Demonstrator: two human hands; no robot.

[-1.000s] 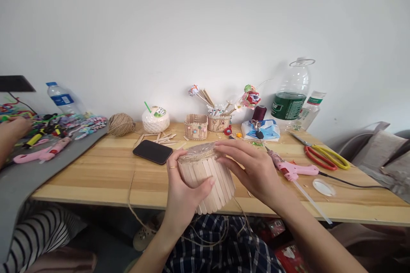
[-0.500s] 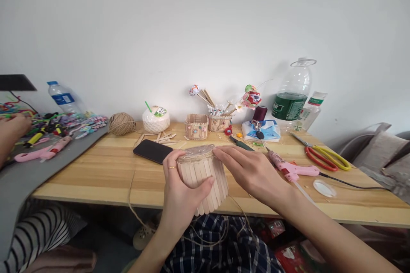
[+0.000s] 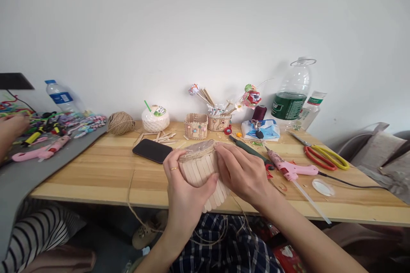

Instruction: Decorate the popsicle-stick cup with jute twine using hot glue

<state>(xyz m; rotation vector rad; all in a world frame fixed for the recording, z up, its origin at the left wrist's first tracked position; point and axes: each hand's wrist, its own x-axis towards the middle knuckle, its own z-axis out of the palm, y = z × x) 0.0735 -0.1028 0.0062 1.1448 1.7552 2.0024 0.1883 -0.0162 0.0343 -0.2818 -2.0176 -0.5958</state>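
A craft-stick cup (image 3: 200, 170) is held up over the table's front edge, tilted, with jute twine (image 3: 201, 152) wound around its upper end and clear plastic at the top. My left hand (image 3: 188, 183) is closed around its left side, thumb across the sticks. On the right, my right hand (image 3: 241, 168) has its fingers bent together at the wound twine; the fingertips are partly hidden. Loose twine hangs below both hands over a plaid garment and runs back across the table on the left.
Behind the cup lie a phone (image 3: 152, 151), loose craft sticks (image 3: 163, 137) and a twine ball (image 3: 121, 123). To the right are a pink glue gun (image 3: 291, 169) and scissors (image 3: 323, 153). Another person's hand (image 3: 14, 126) is at the far left, near colourful craft pieces.
My right hand's fingers have gone from stretched flat along the rim to bent and bunched at it. The cup has turned and tilted slightly; my left hand keeps its hold.
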